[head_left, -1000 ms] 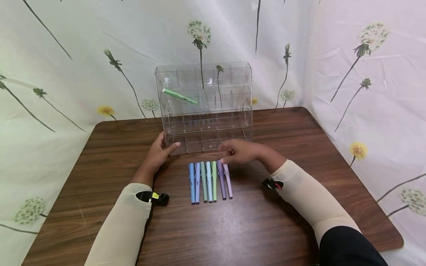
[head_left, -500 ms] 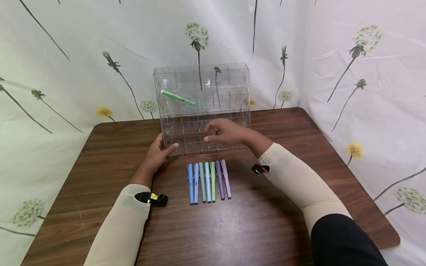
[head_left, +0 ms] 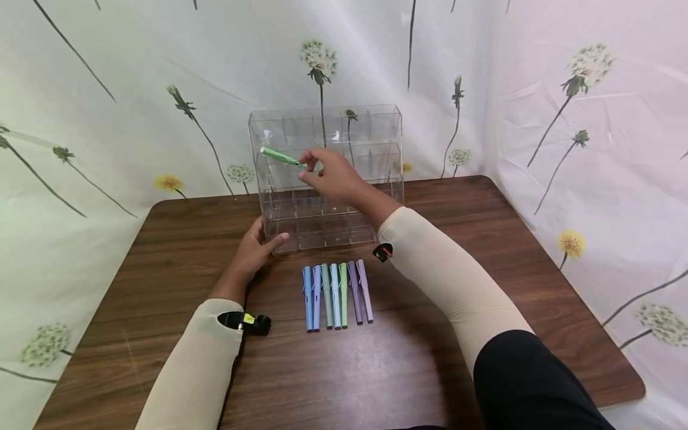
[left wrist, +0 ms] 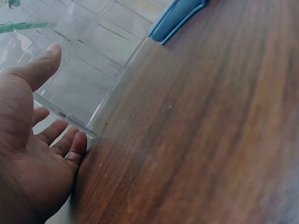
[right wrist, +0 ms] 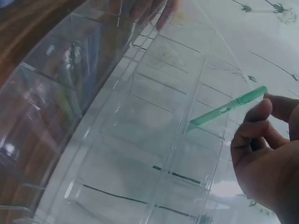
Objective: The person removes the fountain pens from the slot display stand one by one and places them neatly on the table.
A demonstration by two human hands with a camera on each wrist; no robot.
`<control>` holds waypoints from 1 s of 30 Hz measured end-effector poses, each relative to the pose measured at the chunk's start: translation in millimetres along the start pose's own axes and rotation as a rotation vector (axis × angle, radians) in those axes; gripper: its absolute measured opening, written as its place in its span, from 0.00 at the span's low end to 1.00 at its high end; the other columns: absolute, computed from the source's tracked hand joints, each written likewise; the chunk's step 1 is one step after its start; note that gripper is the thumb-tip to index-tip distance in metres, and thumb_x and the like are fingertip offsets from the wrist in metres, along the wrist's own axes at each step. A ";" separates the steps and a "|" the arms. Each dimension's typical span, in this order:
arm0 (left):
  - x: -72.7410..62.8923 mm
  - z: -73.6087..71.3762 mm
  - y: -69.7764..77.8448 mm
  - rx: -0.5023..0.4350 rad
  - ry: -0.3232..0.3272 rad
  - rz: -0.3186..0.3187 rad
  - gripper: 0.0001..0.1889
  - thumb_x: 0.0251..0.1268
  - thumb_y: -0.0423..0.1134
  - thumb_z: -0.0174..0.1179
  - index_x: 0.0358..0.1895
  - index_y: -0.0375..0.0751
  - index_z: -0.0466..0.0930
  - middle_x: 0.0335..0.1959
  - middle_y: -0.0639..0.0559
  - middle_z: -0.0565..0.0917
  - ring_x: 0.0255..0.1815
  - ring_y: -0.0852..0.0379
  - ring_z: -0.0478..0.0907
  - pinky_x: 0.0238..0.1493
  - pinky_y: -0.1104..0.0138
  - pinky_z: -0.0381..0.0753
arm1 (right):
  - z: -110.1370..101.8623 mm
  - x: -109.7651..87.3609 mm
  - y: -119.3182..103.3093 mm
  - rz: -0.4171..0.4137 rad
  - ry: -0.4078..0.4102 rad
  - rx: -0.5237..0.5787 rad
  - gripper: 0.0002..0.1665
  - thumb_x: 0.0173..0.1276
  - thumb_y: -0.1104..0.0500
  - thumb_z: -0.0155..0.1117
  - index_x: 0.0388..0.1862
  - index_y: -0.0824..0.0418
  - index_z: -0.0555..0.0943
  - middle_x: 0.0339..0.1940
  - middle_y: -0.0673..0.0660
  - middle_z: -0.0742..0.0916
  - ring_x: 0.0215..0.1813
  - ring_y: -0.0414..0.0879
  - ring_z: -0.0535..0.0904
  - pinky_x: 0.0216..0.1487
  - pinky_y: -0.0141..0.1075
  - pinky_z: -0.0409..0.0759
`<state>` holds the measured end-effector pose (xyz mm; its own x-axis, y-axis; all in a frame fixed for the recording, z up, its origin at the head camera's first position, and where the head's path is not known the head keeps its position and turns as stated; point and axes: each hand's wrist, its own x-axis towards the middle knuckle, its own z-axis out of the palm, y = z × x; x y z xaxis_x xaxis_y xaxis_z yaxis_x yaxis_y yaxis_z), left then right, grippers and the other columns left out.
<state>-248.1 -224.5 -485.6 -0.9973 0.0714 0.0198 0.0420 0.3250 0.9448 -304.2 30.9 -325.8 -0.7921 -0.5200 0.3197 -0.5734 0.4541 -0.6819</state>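
Note:
A clear acrylic tiered organizer [head_left: 309,230] with divided compartments stands on the table. My left hand [head_left: 254,254] holds its lower left corner, the thumb at the front and the other fingers round the side, as the left wrist view shows. A light green pen [head_left: 278,156] lies slanted across one of the upper tiers on the left. My right hand [head_left: 334,175] pinches the pen's right end between thumb and forefinger; in the right wrist view the fingertips [right wrist: 265,106] are at that end. The pen's other end rests in the organizer.
Several capped pens lie side by side in front of the organizer, from a blue pen [head_left: 308,298] through a green pen [head_left: 344,295] to a lilac pen [head_left: 365,291]. The wooden table [head_left: 177,257] meets a flower-printed cloth [head_left: 215,71] behind.
My right hand has moved from above the lilac pen, up and left across the organizer, to the light green pen's end. The lilac pen shifted slightly. My left hand stays put.

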 end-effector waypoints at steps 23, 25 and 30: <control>1.3 0.9 1.4 0.004 0.001 0.010 0.49 0.80 0.47 0.67 0.92 0.51 0.45 0.89 0.37 0.60 0.90 0.36 0.56 0.86 0.39 0.59 | 40.3 42.1 -6.9 0.101 0.150 -0.224 0.22 0.86 0.53 0.62 0.73 0.54 0.83 0.67 0.52 0.88 0.71 0.47 0.83 0.71 0.41 0.81; 1.2 0.9 1.3 0.003 0.001 0.010 0.49 0.80 0.47 0.67 0.92 0.50 0.45 0.88 0.37 0.61 0.89 0.36 0.57 0.86 0.40 0.60 | 41.1 43.6 -7.4 0.105 0.142 -0.236 0.24 0.86 0.54 0.62 0.76 0.53 0.82 0.70 0.53 0.87 0.72 0.48 0.82 0.72 0.41 0.81; 0.4 2.2 1.0 -0.011 0.002 0.013 0.49 0.80 0.49 0.67 0.92 0.50 0.45 0.88 0.37 0.62 0.88 0.37 0.60 0.83 0.41 0.63 | 43.6 46.0 -9.5 0.125 0.119 -0.236 0.26 0.86 0.56 0.61 0.79 0.52 0.79 0.73 0.54 0.84 0.72 0.48 0.83 0.69 0.39 0.83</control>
<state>-248.3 -222.1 -485.3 -0.9968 0.0733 0.0327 0.0541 0.3132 0.9481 -326.0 -28.9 -333.2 -0.8707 -0.3673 0.3271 -0.4915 0.6723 -0.5535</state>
